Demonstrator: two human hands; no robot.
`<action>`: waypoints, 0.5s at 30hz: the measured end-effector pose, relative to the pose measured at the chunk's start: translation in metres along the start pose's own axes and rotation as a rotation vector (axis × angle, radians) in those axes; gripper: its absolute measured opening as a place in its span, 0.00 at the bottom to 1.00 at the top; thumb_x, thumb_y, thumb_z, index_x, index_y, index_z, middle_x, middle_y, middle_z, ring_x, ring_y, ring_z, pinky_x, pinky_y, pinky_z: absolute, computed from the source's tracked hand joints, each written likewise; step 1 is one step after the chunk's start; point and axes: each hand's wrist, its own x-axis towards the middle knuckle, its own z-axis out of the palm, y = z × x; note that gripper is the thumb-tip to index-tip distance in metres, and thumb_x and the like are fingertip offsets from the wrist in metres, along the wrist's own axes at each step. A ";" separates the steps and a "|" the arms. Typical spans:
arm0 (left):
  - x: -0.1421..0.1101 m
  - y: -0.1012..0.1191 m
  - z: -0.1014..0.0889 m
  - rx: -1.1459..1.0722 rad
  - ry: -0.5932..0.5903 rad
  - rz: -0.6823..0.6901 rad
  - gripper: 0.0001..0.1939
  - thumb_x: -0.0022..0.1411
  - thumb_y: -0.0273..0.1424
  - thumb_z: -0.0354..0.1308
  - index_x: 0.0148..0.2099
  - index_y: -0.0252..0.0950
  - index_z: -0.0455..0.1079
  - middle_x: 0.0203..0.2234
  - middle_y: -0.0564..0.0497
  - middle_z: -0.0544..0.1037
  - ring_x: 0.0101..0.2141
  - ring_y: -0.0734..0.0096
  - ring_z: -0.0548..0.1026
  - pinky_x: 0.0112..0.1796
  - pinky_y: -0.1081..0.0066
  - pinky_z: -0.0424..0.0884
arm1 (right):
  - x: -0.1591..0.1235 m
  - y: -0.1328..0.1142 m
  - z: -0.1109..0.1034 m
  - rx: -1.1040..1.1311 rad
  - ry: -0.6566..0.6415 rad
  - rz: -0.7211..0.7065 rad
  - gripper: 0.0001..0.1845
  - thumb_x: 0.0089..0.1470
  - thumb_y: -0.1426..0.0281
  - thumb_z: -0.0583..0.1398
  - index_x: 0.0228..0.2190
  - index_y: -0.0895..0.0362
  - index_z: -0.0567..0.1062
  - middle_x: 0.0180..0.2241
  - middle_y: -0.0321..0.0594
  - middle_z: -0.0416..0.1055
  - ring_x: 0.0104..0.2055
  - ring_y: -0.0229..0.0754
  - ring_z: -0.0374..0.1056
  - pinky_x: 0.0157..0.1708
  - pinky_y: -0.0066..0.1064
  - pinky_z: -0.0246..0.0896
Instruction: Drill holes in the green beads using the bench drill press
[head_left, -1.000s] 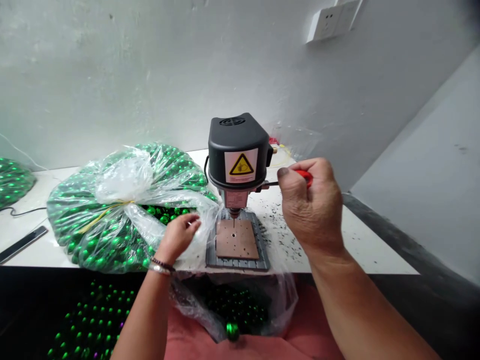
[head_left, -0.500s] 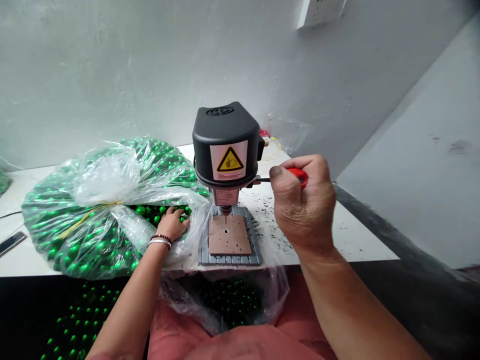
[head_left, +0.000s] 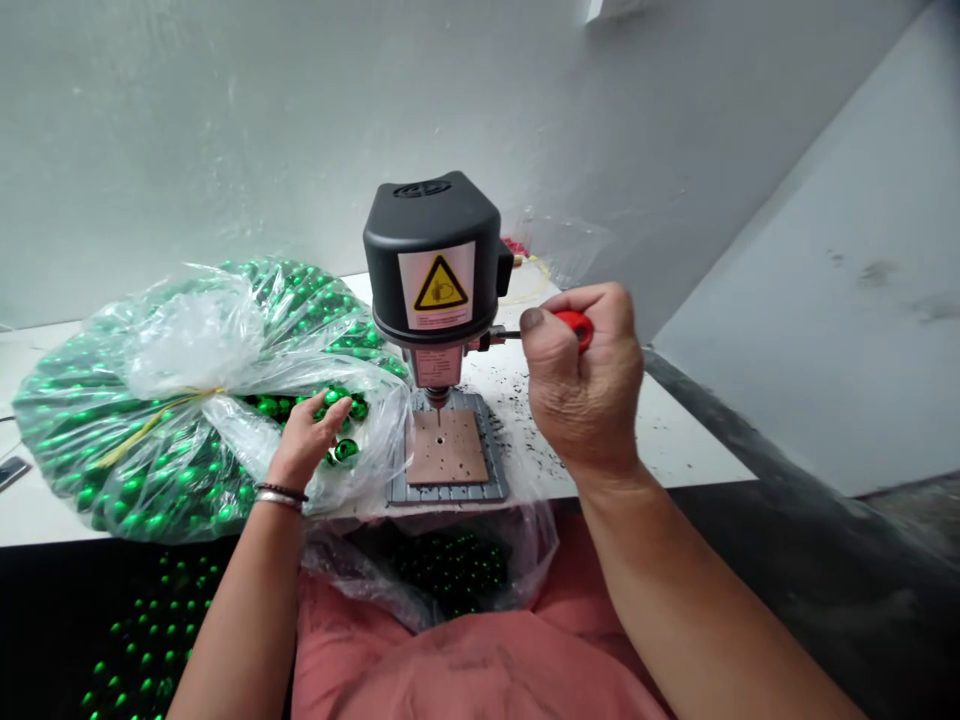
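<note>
At the torn opening of a clear plastic bag [head_left: 176, 345] full of shiny green balls, my left hand [head_left: 306, 440] has its thumb and fingers closed around a green ball [head_left: 334, 398]. A few loose green balls [head_left: 346, 450] lie beside and below its fingertips. My right hand [head_left: 589, 385] is wrapped around the red knob [head_left: 576, 328] on the lever of a small black bench drill press [head_left: 435, 255]. The thin drill bit [head_left: 439, 418] points down above a brown square plate [head_left: 450, 462] with a small hole. Nothing sits under the bit.
The plate rests on a grey slotted base [head_left: 495, 490], with dark shavings scattered on the white table [head_left: 675, 455]. Below the table edge, an open plastic bag [head_left: 544, 545] on my lap holds many green balls. A phone [head_left: 13, 470] lies at far left. More green balls [head_left: 150, 640] are low at left.
My left hand has lifted and drawn back from the pile in the bag, now with a ball in its fingers. My right hand stays on the knob. The whole view has shifted slightly.
</note>
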 end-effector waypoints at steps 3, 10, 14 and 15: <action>-0.025 0.022 -0.002 -0.425 -0.168 -0.020 0.18 0.54 0.42 0.58 0.41 0.34 0.68 0.21 0.56 0.67 0.23 0.77 0.66 0.24 0.76 0.62 | -0.001 0.000 0.000 0.013 0.004 -0.017 0.11 0.51 0.60 0.54 0.27 0.56 0.63 0.22 0.30 0.59 0.22 0.26 0.54 0.21 0.22 0.52; -0.072 0.033 0.040 -0.742 -0.411 -0.142 0.19 0.52 0.35 0.61 0.45 0.37 0.62 0.30 0.54 0.70 0.21 0.79 0.68 0.20 0.77 0.61 | -0.004 0.002 -0.001 0.038 -0.025 -0.016 0.11 0.51 0.61 0.55 0.28 0.56 0.62 0.22 0.28 0.57 0.21 0.24 0.52 0.21 0.20 0.52; -0.080 0.026 0.063 -0.812 -0.458 -0.210 0.20 0.54 0.40 0.59 0.46 0.37 0.63 0.30 0.54 0.69 0.21 0.79 0.68 0.19 0.77 0.61 | -0.004 0.003 -0.002 0.060 -0.043 -0.022 0.11 0.52 0.60 0.55 0.28 0.56 0.63 0.23 0.28 0.57 0.22 0.23 0.52 0.20 0.19 0.53; -0.080 0.025 0.066 -0.844 -0.445 -0.242 0.22 0.54 0.42 0.59 0.48 0.37 0.63 0.31 0.53 0.69 0.21 0.79 0.69 0.19 0.77 0.61 | -0.004 0.003 -0.002 0.067 -0.046 -0.023 0.11 0.52 0.60 0.55 0.28 0.56 0.63 0.23 0.28 0.57 0.22 0.23 0.52 0.20 0.19 0.53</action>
